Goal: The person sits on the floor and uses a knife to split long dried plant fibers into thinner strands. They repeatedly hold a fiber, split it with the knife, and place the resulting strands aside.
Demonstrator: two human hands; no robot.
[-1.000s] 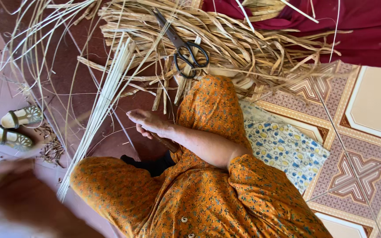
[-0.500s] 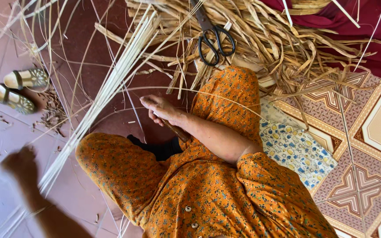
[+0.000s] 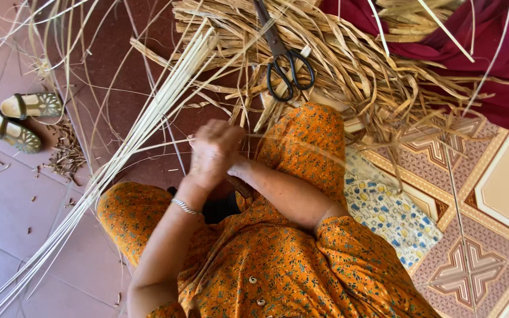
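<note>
Head view: left hand closed on a pale reed strip; right hand hidden, grip untellable.

Bright, even daylight; source direction unclear. Shadows soft, short, beneath straw pile and sandals. No glare. Left hand slightly motion-blurred, thin strands near it smeared. Floor tiles sharp. Mild wide-angle stretch at edges.

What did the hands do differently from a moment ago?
The left hand came in from the lower left floor and now meets the right hand over the lap, both on a thin straw strand. The right hand stayed near the knee. The scissors still lie on the straw pile, and the sandals have not moved.
</note>
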